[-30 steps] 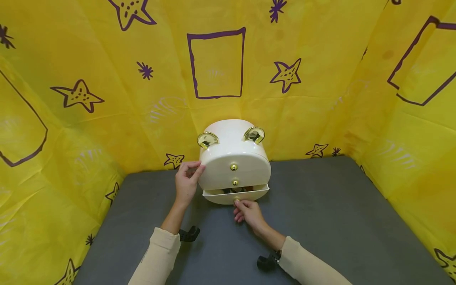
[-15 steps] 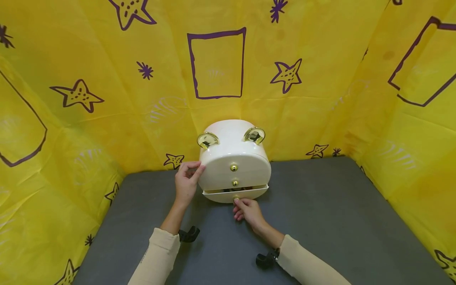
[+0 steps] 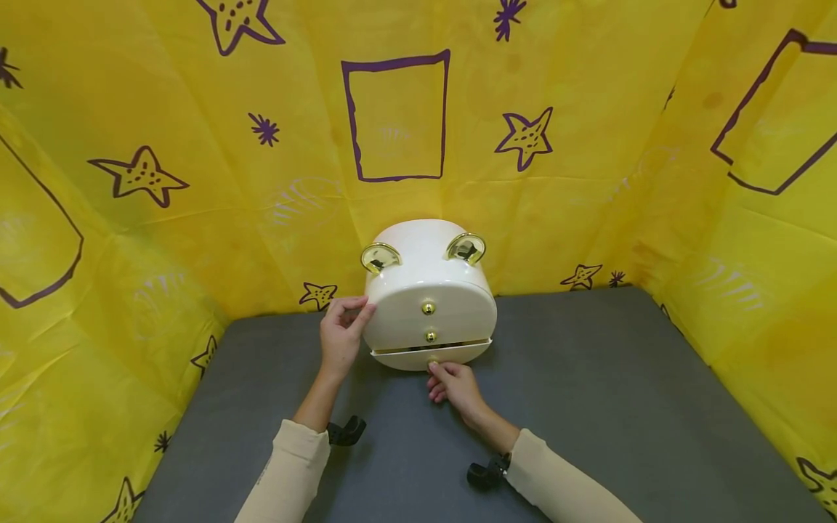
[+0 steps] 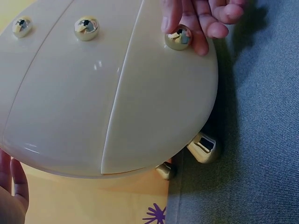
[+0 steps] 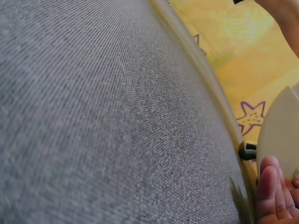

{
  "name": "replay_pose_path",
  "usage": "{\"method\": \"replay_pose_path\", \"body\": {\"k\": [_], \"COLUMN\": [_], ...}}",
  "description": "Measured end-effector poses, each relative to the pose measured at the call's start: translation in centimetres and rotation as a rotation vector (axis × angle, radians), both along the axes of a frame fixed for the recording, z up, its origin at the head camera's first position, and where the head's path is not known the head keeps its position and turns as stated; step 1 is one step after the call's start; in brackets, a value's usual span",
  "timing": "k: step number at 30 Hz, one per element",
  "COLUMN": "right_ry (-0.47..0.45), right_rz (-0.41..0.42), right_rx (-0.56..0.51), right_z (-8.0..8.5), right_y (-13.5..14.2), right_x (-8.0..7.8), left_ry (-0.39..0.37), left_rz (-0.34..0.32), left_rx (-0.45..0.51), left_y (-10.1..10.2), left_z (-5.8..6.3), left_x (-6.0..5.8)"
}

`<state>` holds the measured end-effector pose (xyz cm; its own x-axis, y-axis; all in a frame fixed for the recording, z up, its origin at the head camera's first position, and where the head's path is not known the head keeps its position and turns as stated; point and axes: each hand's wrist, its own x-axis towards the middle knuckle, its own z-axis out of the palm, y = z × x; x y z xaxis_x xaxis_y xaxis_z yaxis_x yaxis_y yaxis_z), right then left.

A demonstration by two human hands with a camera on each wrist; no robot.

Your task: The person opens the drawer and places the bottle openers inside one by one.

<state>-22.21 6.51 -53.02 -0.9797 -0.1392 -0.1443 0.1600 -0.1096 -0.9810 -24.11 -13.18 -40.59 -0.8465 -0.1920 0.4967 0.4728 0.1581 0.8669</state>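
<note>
A cream-white storage box point(image 3: 425, 250) with gold ears and gold knobs stands on the table. Its bottom drawer point(image 3: 399, 359) sticks out a little, leaving a thin dark gap above its front; the contents are hidden. Thumb and fingers of my right hand point(image 3: 458, 386) pinch the gold knob point(image 4: 178, 38) of that drawer. At the box's left side, my left hand point(image 3: 341, 338) touches the edge with thumb and fingertips. The left wrist view shows the left fingers point(image 4: 18, 179) against the rim, with the upper two knobs free of any hand.
The dark grey table point(image 3: 588, 392) extends in front and to both sides of the box. Close behind it rises a yellow cloth backdrop point(image 3: 261, 240) with purple star drawings. Gold feet point(image 4: 204, 147) support the box. Black camera straps point(image 3: 487, 473) are on both wrists.
The bottom drawer has slid inward, from a wider gap with dark and brown items showing to a thin slit. My right hand moved with the knob; the left hand stayed in place.
</note>
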Motion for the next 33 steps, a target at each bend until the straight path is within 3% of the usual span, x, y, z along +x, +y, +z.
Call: {"method": "replay_pose_path", "body": {"k": [16,23,33], "right_ry": [0.01,-0.015,-0.045], "right_rz": [-0.021,-0.037,-0.031], "right_rx": [0.006,-0.007,-0.055], "right_z": [0.4,0.7,0.4], "right_y": [-0.2,-0.4,-0.4], "right_x": [0.1,-0.1,-0.9], "left_ry": [0.019,0.025,0.043], "left_rz": [-0.003,0.011,0.017], "left_rx": [0.01,0.027,0.027], "left_y": [0.0,-0.5,-0.7], "left_z": [-0.2,-2.3,-2.7], "left_x": [-0.1,-1.8,-2.1]}}
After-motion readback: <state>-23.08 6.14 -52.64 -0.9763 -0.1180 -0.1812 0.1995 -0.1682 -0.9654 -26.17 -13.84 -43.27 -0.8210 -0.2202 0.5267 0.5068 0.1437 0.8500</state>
